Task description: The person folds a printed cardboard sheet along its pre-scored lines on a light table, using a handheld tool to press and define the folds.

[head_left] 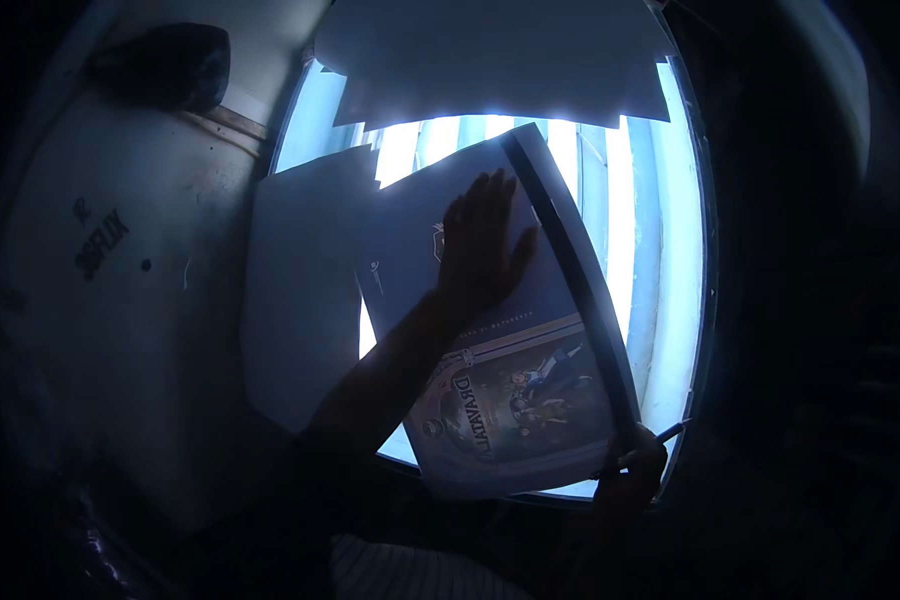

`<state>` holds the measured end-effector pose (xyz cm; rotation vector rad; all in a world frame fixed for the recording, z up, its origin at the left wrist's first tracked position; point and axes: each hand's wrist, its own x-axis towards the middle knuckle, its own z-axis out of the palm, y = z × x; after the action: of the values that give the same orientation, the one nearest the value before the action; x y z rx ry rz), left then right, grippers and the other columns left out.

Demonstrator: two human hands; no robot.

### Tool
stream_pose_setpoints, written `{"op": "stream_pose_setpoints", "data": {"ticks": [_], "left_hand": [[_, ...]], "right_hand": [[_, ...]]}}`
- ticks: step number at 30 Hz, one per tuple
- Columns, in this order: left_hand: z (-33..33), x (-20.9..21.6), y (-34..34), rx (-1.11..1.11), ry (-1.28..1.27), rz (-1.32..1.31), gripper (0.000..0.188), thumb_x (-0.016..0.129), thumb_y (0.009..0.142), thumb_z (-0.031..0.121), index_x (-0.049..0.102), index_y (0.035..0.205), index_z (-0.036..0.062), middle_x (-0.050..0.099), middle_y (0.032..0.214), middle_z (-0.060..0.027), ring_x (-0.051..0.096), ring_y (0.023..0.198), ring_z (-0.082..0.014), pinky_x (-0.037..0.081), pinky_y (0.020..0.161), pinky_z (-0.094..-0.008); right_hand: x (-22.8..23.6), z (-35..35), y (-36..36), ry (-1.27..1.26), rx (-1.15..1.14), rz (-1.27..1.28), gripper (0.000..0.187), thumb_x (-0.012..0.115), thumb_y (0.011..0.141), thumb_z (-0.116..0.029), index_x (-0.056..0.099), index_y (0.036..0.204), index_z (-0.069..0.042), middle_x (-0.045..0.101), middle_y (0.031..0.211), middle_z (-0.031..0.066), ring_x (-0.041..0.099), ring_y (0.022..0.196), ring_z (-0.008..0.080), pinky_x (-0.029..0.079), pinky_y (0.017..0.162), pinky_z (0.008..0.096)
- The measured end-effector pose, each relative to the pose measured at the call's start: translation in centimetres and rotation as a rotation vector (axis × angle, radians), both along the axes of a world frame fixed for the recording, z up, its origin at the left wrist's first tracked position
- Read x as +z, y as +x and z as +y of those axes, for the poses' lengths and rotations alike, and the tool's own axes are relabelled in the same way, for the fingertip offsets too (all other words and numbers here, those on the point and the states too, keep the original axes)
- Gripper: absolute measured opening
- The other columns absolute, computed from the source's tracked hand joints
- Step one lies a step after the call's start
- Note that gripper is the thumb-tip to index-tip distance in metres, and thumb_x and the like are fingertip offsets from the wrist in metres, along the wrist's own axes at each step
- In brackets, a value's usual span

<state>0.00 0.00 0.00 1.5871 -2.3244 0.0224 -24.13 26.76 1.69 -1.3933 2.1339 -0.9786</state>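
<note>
A large printed sheet (410, 250) with a coloured picture panel lies tilted on a brightly lit glass light table (655, 250); its lettering reads mirrored. My left hand (485, 240) rests flat on its upper part, fingers stretched and thumb apart. Down the sheet's right side runs a long dark strip (570, 260); I cannot tell whether it is a ruler or part of the sheet. At the strip's lower end, my right hand (632, 470) is closed around a thin pen-like tool (673, 432), whose end points up and right. Shadow hides most of its fingers.
More pale sheets cover the far end (500, 60) of the light table, and another sheet (305, 290) lies to the left. A pale marked surface (120, 330) stands further left, with a dark bundle (185, 65) at its top. The right side is in deep shadow.
</note>
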Motion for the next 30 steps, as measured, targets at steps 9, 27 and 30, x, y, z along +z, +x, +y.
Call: {"op": "stream_pose_setpoints", "data": {"ticks": [9,27,30], "left_hand": [[-3.0,-1.8,0.0,-0.045,-0.006,0.189,0.061,0.057,0.099,0.041,0.044,0.138,-0.0037,0.042,0.150,-0.0296,0.041,0.140,-0.0455,0.031,0.116,-0.0555],[-4.8,-1.1,1.0,-0.058,0.057,-0.003,0.066,0.056,0.095,0.059,0.054,0.139,0.0107,0.046,0.151,-0.0155,0.039,0.140,-0.0357,0.029,0.114,-0.0552],[-5.2,-0.6,0.9,-0.065,0.090,-0.005,0.065,0.056,0.095,0.058,0.054,0.139,0.0109,0.046,0.150,-0.0150,0.040,0.139,-0.0357,0.030,0.112,-0.0550]], "right_hand": [[-0.3,1.3,-0.7,0.015,0.085,0.172,0.038,0.079,0.088,-0.019,0.062,0.121,-0.007,0.055,0.090,0.0085,0.052,0.071,0.0196,0.046,0.059,0.0317],[-1.9,1.2,-1.1,-0.115,0.109,0.123,0.048,0.082,0.083,-0.009,0.061,0.127,-0.008,0.058,0.114,0.0135,0.062,0.108,0.0282,0.057,0.088,0.0392],[-2.5,1.5,-1.3,-0.130,0.138,0.120,0.049,0.082,0.083,-0.008,0.061,0.127,-0.007,0.058,0.116,0.0138,0.062,0.109,0.0278,0.057,0.087,0.0381]]}}
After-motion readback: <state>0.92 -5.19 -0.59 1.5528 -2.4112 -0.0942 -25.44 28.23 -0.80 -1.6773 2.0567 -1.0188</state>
